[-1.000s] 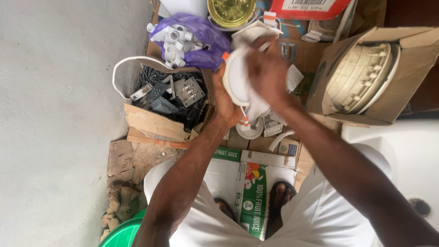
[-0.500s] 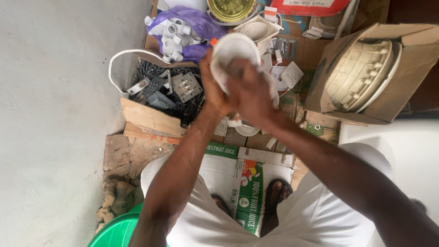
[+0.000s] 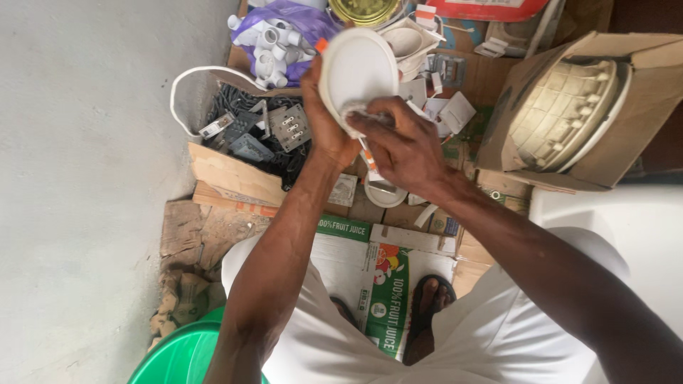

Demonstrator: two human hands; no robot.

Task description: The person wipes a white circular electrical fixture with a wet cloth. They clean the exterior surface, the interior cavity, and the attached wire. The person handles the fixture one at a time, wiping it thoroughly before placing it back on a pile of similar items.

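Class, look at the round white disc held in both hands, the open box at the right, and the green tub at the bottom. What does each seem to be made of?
Round white disc: probably plastic, matt and smooth, evenly white. The left hand grips its edge; the right hand presses something pale against it.
Open box: brown cardboard, dull, with creased flaps.
Green tub: likely plastic, glossy, with a soft sheen.

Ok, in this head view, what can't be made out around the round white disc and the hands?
- Round white disc: motion-blurred; back hidden by left hand.
- Small pale rag: mostly covered by right hand fingers.
- Brass-coloured round tin: cut off by top edge.
- Green plastic basin: cut by bottom edge, partly behind left arm.
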